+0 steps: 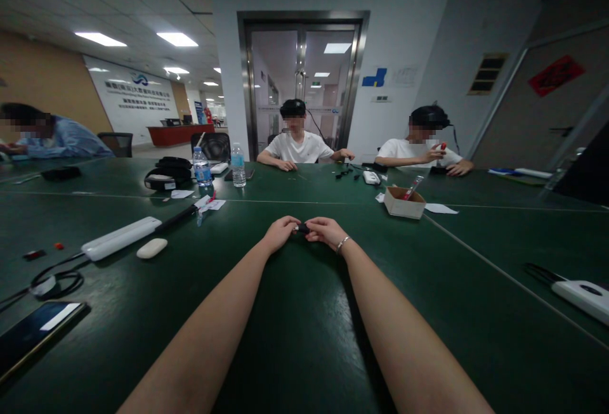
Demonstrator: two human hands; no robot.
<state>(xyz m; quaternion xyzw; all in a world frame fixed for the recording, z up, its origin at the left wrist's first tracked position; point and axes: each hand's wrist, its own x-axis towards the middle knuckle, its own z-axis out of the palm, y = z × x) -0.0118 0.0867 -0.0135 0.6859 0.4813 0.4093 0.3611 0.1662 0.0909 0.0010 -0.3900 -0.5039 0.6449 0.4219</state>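
Observation:
Both my hands meet over the middle of the green table (295, 350). Between them is a small dark object with a silvery end (302, 228), too small to name surely. My left hand (280, 234) pinches its left, silvery end with thumb and fingers. On the other side, my right hand (328, 232), with a bracelet (341, 245) at the wrist, has its fingertips closed on the black part. My fingers cover part of the object.
At left lie a white power strip (121, 238), a white oval case (152, 248) and a phone (38, 335). Water bottles (238, 165) and a black pouch (167, 174) stand beyond. An open box (404, 203) sits right of centre. Three people sit around the table.

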